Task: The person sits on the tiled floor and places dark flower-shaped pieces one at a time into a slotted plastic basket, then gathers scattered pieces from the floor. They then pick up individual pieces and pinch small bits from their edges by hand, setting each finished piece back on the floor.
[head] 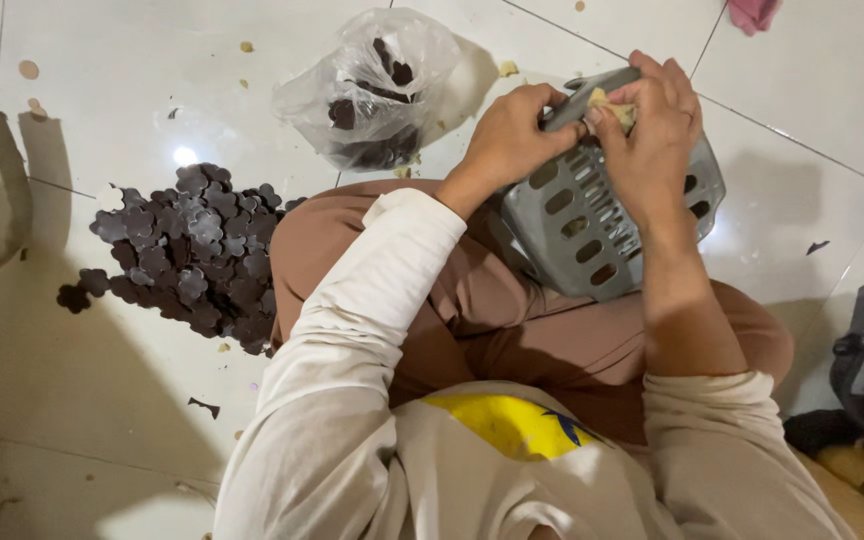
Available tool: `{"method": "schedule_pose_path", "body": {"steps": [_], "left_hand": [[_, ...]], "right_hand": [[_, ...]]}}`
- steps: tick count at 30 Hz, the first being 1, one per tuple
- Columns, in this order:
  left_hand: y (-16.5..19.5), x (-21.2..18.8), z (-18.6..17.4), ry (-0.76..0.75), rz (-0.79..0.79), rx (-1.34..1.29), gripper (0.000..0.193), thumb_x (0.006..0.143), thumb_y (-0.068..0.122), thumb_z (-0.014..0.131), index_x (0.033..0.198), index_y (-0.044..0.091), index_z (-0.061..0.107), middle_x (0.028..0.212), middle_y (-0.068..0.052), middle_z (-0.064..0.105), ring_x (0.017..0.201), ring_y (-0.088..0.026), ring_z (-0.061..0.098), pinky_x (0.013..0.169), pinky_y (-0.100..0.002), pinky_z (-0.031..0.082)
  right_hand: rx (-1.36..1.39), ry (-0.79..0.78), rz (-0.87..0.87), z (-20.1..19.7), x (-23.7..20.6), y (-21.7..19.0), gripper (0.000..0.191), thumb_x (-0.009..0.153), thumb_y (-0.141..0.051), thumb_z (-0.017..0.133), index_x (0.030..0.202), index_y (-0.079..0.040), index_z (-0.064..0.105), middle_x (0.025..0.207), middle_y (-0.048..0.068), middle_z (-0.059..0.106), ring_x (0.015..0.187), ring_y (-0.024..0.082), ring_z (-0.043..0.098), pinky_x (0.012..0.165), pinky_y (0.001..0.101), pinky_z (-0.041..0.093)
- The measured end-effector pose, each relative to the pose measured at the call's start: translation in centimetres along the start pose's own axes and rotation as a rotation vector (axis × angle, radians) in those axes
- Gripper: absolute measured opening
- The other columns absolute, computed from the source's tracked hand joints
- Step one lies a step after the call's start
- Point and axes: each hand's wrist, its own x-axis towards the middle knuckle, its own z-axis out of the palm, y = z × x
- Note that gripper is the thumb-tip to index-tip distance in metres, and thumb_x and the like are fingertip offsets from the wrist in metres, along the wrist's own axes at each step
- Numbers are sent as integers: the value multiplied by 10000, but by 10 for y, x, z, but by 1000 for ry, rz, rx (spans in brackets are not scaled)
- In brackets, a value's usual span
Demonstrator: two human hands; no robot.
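While the fingers of both hands are bunched at the basket rim, a small pale yellowish piece [614, 108] is pinched between the fingertips of the right hand [652, 130]. The left hand [512, 135] is closed over the same rim just beside it, thumb and fingers clamped on the grey edge. The grey slotted plastic basket [602, 230] is tilted on its side and propped against the lap, on the brown trousers [472, 310]. Cream sleeves [372, 330] are pushed up off both forearms. A clear plastic bag [372, 85] with dark flower-shaped cutouts inside is seen on the white tiled floor [802, 90], just beyond the left hand. A loose heap of the same dark cutouts [192, 255] is spread on the tiles further left, well apart from the basket.
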Motion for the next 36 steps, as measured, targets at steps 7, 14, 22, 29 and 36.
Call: {"method": "schedule_pose_path", "body": {"steps": [7,14,22,29,36], "left_hand": [[15,-2,8,-26,-28,5,500,753,403,797,1076,26,745,943,-181,750,771,-272,734,717,-371,567],[8,1,28,1,54,38,537,774,406,806,1112,-4,725,1024,-195,746,874,-301,728,775,-384,566],[24,12,47,0,6,52,518,759,408,804,1083,9,741,987,-199,739,857,-311,726,770,-388,565],[21,15,59,-5,33,38,515,765,398,804,1094,7,740,999,-201,744,854,-303,734,770,-387,572],[26,23,67,-18,-38,44,528,753,403,795,1100,9,742,995,-199,742,827,-304,740,756,-386,572]], "right_hand": [[484,90,342,-16,9,21,184,987,-329,684,1091,-181,650,1459,32,601,1334,312,539,1206,511,365],[0,-38,-43,-16,-7,28,202,1041,-205,752,1123,-61,637,1587,197,502,1492,441,312,1197,586,139],[89,54,287,-31,9,30,242,1037,-287,677,1177,-101,611,1368,87,636,1358,298,485,1207,511,261],[9,-107,-19,-48,-2,56,192,978,-218,790,1058,-70,698,1566,226,506,1484,430,310,1146,577,116],[71,37,172,-37,8,59,204,1025,-246,704,1139,-101,616,1447,113,613,1430,343,460,1213,524,226]]}}
